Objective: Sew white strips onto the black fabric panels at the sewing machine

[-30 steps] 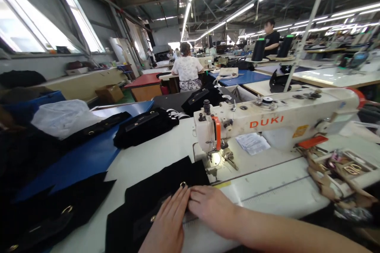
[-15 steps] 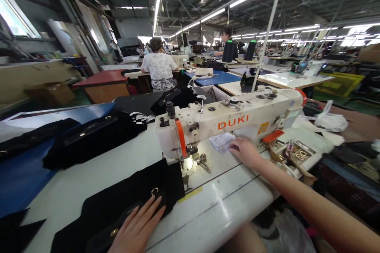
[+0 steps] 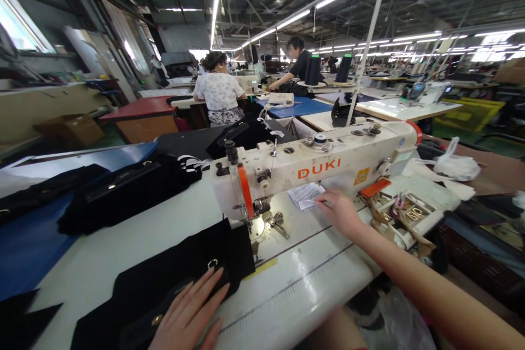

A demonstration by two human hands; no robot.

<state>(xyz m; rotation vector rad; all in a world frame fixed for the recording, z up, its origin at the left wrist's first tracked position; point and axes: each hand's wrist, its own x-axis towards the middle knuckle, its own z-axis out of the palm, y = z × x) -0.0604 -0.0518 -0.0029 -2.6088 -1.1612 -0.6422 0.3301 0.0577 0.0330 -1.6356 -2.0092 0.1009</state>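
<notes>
My left hand [image 3: 191, 314] lies flat, fingers stretched, on a black fabric piece [image 3: 164, 262] with gold-coloured metal fittings. This fabric rests on the white sewing table, its right end close to the needle area of a white sewing machine [image 3: 315, 161]. Under the machine's arm is a small pile of white printed labels [image 3: 304, 196]. My right hand [image 3: 338, 210] reaches in from the right, thumb and forefinger pinched at the right edge of the labels. How many labels the fingers grip is hidden.
Stacked black pieces [image 3: 123, 186] lie to the left. A parts tray [image 3: 414, 213] with metal rings and a white plastic bag [image 3: 457, 164] are on the right. A thread stand pole [image 3: 369, 38] rises behind the machine. Two people [image 3: 219, 90] work farther back.
My right hand stays at the labels, its fingers shifting slightly at their edge. My left hand stays on the black fabric, its thumb showing more. A person in the background has leaned left.
</notes>
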